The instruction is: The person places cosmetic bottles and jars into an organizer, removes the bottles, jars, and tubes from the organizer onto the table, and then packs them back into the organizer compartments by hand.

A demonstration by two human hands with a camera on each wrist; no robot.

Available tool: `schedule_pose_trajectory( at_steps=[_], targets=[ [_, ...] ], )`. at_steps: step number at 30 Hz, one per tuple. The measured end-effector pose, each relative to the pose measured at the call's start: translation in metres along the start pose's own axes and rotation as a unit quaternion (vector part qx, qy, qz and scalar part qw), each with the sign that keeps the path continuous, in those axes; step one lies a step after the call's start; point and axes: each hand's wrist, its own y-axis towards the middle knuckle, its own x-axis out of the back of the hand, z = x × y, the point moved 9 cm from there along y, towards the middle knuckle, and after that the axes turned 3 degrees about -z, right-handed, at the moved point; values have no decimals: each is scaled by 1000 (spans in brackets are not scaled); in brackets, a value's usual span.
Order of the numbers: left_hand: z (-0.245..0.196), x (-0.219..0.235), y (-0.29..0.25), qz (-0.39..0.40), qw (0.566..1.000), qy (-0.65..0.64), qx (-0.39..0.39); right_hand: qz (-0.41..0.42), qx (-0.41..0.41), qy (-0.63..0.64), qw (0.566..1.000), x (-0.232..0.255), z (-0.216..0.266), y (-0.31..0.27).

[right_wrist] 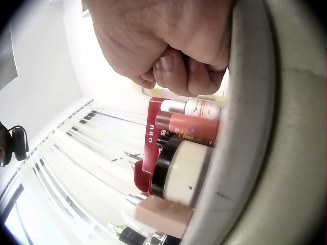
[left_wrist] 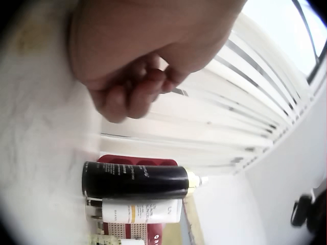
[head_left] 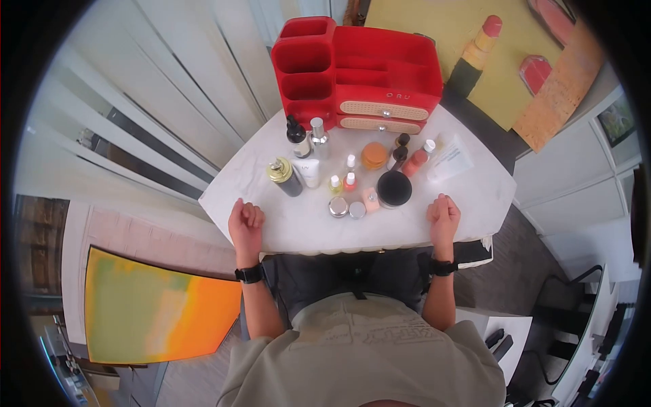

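I read "ORU" on the red organizer (head_left: 369, 88) by the table's (head_left: 291, 234) far edge, "UV" on a white tube (left_wrist: 142, 211) nearer the left corner.

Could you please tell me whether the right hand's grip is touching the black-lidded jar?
Apart: the head view shows a strip of bare white tabletop between the right hand's grip and the black-lidded jar.

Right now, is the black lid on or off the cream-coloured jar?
On: the right wrist view shows the black lid capping the cream-coloured jar. How tightly, I cannot tell.
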Motion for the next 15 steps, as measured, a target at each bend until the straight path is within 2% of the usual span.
schedule_pose_trajectory(
  at_steps=[1, 2, 3, 4, 6, 8, 10, 11, 13, 14, 15],
  targets=[
    [-10, -8, -3, -3, 1000, 2, -4, -2, 2, 3, 1000, 0, 0, 0],
    [-35, -31, -10, 10, 978, 197, -65, -1, 1, 7, 1000, -2, -1, 1],
    [-58, -57, -17, 23, 915, 384, -121, 0, 0, 2, 1000, -2, -1, 0],
    [-77, -79, -19, 50, 903, 404, -138, 1, 0, -4, 1000, -2, -1, 0],
    [-112, -130, -19, 91, 846, 491, -185, 5, 3, -4, 1000, -2, -1, 0],
    [-130, -177, -4, 135, 746, 592, -274, 9, 7, -3, 1000, -3, 0, 3],
    [-124, -212, 25, 181, 641, 696, -266, 5, 5, 1, 1000, -2, 0, 0],
    [-119, -224, 39, 183, 639, 698, -267, 3, 5, 4, 1000, -1, 0, -1],
    [-83, -239, 64, 240, 562, 763, -208, 4, 6, -16, 1000, 0, 0, -1],
    [-75, -240, 77, 244, 561, 762, -212, 1, 11, -15, 1000, 2, -1, 0],
    [-58, -239, 89, 286, 554, 757, -194, 3, 15, -23, 1000, 3, -4, 0]
  ],
)
